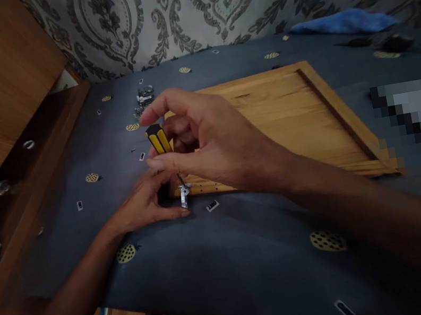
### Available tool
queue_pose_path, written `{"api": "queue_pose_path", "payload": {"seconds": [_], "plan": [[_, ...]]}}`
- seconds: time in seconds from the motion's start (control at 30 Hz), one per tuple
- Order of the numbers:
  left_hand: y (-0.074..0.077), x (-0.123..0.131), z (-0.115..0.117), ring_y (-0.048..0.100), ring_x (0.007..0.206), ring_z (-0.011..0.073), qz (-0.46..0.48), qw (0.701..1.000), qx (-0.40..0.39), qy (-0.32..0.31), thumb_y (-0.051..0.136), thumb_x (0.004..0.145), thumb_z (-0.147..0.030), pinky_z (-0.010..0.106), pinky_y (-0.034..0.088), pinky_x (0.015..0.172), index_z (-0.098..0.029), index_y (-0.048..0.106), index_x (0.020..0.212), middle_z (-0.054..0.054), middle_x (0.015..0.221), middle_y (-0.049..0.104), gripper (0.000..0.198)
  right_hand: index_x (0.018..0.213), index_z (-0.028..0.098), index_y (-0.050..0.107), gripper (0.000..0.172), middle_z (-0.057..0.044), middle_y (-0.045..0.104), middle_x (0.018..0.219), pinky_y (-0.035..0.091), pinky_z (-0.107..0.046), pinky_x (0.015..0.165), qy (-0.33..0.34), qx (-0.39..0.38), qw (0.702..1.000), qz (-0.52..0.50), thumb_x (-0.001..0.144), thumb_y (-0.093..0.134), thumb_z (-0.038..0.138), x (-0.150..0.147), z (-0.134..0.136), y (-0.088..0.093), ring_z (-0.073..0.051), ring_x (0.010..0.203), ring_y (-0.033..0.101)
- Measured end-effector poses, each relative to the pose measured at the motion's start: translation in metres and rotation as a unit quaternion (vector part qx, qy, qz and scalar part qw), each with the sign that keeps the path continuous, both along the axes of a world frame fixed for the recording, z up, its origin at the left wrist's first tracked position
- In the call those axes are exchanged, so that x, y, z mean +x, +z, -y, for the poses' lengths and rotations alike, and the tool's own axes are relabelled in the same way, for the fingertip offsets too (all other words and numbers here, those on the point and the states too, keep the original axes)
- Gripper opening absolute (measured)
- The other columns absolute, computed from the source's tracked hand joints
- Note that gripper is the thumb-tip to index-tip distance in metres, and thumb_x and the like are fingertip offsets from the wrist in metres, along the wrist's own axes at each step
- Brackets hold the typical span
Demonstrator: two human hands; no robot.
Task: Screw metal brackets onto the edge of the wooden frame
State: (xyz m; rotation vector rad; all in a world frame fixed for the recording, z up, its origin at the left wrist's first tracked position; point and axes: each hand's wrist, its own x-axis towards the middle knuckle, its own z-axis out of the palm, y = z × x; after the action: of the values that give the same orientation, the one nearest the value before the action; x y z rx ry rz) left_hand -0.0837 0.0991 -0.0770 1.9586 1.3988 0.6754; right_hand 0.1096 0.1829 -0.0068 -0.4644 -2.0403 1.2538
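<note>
Screwdriver tip down on the metal hinge, right at the panel's corner!
And here's the grip: the right hand has thumb and fingers wrapped round the yellow-and-black handle, index finger arched above it, the shaft tilting down to the hinge at the near left corner of the framed wooden panel. Down low, the left hand sets its thumb at the hinge's near end, other fingers by the corner; how firmly they grasp, I cannot tell. The panel lies flat on the pineapple-print tabletop, small holes dotting its near edge, a cluster of metal hardware beyond its left side, a blue cloth far right by the patterned wall.
</note>
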Motion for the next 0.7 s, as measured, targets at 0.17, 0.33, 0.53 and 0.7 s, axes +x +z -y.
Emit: {"api": "queue_pose_path", "payload": {"seconds": [0.17,0.33,0.53,0.7], "plan": [[-0.002,-0.001,0.000,0.060,0.119,0.0326,-0.012,1.000,0.004,0.002,0.087,0.077,-0.054,0.051,0.050,0.108,-0.023,0.071,0.108,0.008,0.122,0.066,0.046,0.086,0.023,0.049,0.033,0.003,0.058,0.079,0.046,-0.026,0.062,-0.010,-0.039,0.999,-0.002,0.085,0.081,0.031,-0.001,0.003,-0.007,-0.015,0.076,0.060],[-0.001,-0.001,0.000,0.059,0.125,0.0337,0.006,1.000,0.016,-0.008,0.085,0.080,-0.054,0.052,0.048,0.112,-0.021,0.071,0.112,0.010,0.129,0.066,0.048,0.081,0.020,0.057,0.019,0.001,0.064,0.083,0.047,-0.025,0.062,0.040,-0.021,0.999,0.008,0.089,0.073,0.019,0.000,0.002,-0.001,-0.014,0.078,0.061],[0.000,-0.001,-0.001,0.061,0.119,0.0325,-0.011,1.000,0.016,-0.010,0.085,0.079,-0.054,0.050,0.051,0.107,-0.020,0.071,0.106,0.008,0.122,0.068,0.046,0.087,0.020,0.060,0.012,0.001,0.065,0.086,0.051,-0.023,0.063,0.052,-0.009,0.998,0.027,0.090,0.065,0.010,0.003,0.001,0.005,-0.013,0.080,0.061],[-0.005,-0.003,0.001,0.060,0.128,0.0341,0.016,1.000,0.012,-0.010,0.085,0.080,-0.055,0.053,0.047,0.114,-0.024,0.067,0.127,0.009,0.136,0.067,0.059,0.092,0.021,0.054,0.025,0.003,0.061,0.085,0.050,-0.023,0.063,0.029,-0.015,0.999,0.000,0.083,0.077,0.013,-0.002,0.006,0.000,-0.013,0.081,0.060]]}}
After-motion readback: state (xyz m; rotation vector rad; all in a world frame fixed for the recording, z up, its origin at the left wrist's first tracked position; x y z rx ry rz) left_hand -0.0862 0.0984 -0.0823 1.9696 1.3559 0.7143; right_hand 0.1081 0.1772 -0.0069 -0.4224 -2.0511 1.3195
